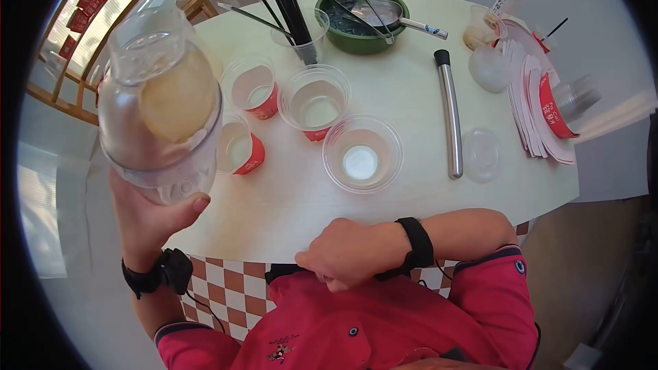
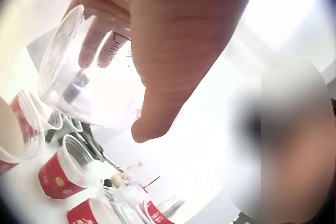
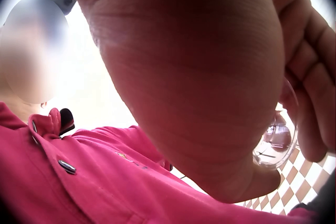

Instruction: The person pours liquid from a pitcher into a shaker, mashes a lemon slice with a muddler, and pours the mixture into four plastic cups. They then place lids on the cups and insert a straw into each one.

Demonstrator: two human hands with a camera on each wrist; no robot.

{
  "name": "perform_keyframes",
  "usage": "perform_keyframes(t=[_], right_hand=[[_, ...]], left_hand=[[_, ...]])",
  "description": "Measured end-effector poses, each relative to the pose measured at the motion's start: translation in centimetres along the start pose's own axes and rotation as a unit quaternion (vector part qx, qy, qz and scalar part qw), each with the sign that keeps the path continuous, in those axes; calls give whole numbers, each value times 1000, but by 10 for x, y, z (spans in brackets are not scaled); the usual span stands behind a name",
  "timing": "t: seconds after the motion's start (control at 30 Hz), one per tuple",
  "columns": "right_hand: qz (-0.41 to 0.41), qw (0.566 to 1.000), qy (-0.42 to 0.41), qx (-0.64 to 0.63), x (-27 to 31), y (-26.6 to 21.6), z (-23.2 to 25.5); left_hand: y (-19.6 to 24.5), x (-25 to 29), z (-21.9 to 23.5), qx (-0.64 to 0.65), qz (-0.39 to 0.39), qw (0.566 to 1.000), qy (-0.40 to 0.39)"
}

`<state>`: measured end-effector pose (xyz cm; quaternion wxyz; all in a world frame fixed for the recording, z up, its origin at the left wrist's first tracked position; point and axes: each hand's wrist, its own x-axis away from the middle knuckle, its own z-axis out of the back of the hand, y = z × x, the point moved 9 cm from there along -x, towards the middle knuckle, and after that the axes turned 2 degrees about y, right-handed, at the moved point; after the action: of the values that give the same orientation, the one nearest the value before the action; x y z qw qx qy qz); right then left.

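Observation:
My left hand [image 1: 154, 216] is raised at the left of the head view and grips a clear plastic shaker [image 1: 161, 140] around its lower part. A tan round patch shows through its wall. Dark printed marks on the clear wall [image 2: 68, 87] appear in the left wrist view, with the fingers behind it. Low in front of the body, by the table's near edge, is my right hand [image 1: 356, 250], its fingers curled. In the right wrist view it holds a small clear round cap [image 3: 278, 129] between thumb and fingers, partly hidden by the palm; the head view hides this piece.
Several clear cups, including one [image 1: 360, 163] near the front, stand mid-table, some in red sleeves. Behind are a cup of black straws [image 1: 295, 20] and a green bowl [image 1: 360, 42] with scoop and tongs. Rightward lie a steel muddler [image 1: 449, 116], a clear lid [image 1: 482, 155] and sleeves [image 1: 531, 106].

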<state>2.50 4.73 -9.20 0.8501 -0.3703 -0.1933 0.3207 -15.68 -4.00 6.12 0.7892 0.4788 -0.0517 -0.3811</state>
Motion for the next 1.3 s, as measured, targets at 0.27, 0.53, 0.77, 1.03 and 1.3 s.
perform_keyframes(t=[0.27, 0.53, 0.77, 1.03, 1.3], right_hand=[[-40, 999, -35, -1, -3, -4, 3], [-29, 997, -6, 65, 3, -30, 12], [-42, 934, 349, 62, 88, -78, 143], [-359, 738, 558, -121, 208, 54, 162], [-506, 754, 388, 158, 200, 81, 181]], left_hand=[[-31, 95, -30, 168, 119, 965, 164], [-83, 150, -77, 202, 215, 953, 67], [-133, 192, -119, 124, 156, 978, -67], [-142, 175, -127, 207, 96, 973, 45], [-60, 126, -106, 137, -135, 978, 81]])
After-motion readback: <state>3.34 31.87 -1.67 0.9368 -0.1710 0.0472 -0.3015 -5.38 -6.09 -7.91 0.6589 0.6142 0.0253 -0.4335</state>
